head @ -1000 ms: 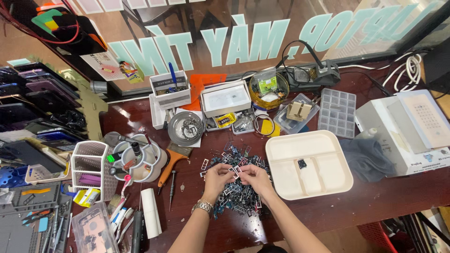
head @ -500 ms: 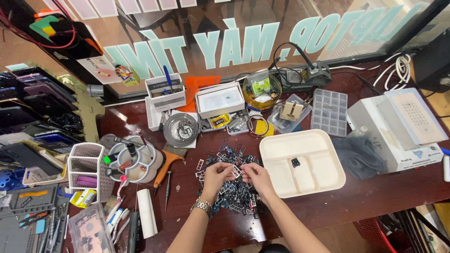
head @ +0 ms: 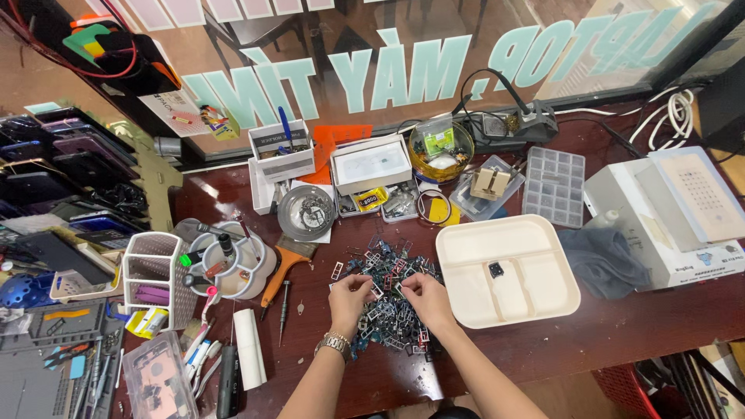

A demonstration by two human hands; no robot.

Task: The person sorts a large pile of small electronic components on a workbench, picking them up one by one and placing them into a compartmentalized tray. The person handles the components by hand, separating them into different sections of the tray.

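While both hands, left hand (head: 351, 296) and right hand (head: 425, 299), pinch small frames in the pile (head: 388, 291) near the desk's front edge, we count one piece (head: 495, 269) in the cream tray (head: 466, 248), most unsorted.

Two hands (head: 351, 299), one cream tray (head: 466, 256), one round metal dish (head: 306, 211), one clear compartment box (head: 553, 186).

Dark red-brown wooden table (head: 652, 326), heap of small metal frames (head: 392, 299) at its middle, cream compartment tray (head: 473, 248) beside it, grey cloth (head: 605, 260), clear parts box (head: 552, 186), white roll (head: 249, 349), round pen holder (head: 233, 268)
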